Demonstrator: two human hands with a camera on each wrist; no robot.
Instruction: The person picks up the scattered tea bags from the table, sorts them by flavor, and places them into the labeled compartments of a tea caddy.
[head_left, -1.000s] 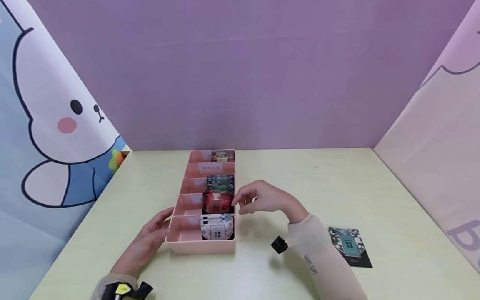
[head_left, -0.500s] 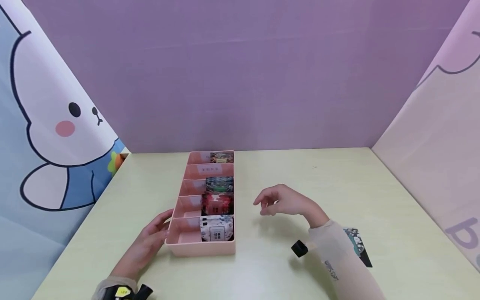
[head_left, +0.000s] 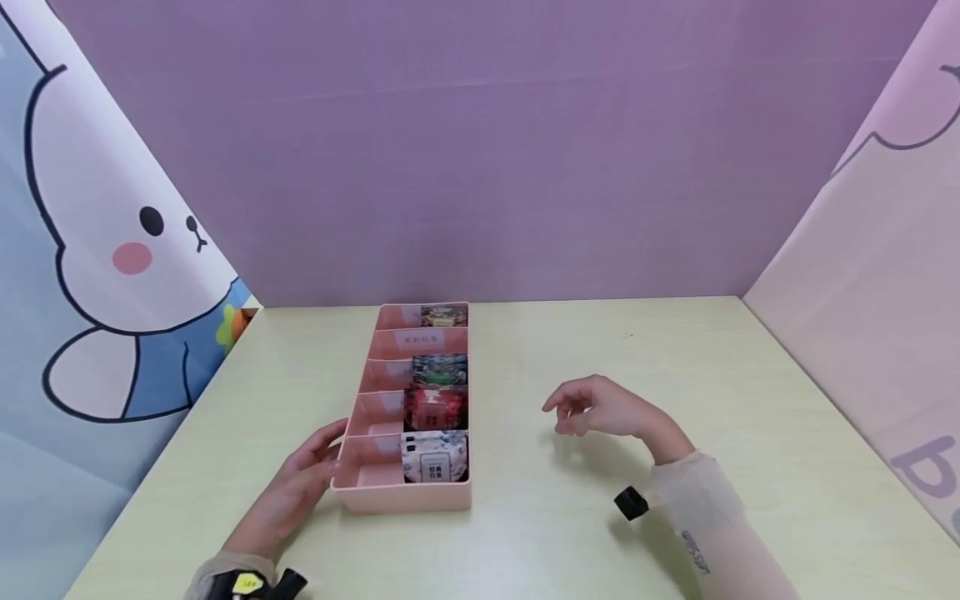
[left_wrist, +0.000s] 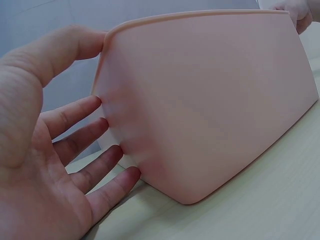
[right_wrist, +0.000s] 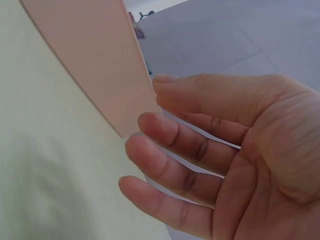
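Observation:
A long pink divided box (head_left: 401, 500) stands on the table left of centre. In its nearest compartment sits a white printed sachet (head_left: 435, 458). Behind that come a red sachet (head_left: 437, 408), a dark green one (head_left: 440, 369), and one at the far end (head_left: 444, 316). My left hand (head_left: 300, 475) touches the box's near left side; the left wrist view shows its thumb at the rim and straight-ish fingertips against the wall (left_wrist: 200, 110). My right hand (head_left: 611, 408) hovers over the table to the right, apart from the box, its fingers (right_wrist: 150, 155) loosely bent around nothing.
A white label (head_left: 421, 337) shows in the compartment second from the back. The pale wooden table (head_left: 525, 517) meets a purple backdrop (head_left: 495, 167) behind and printed cloth panels (head_left: 90, 275) at the sides.
My right hand has moved away from the box to the right. The dark sachet seen lying at the right is now out of sight, where the right forearm passes. My left hand stays put.

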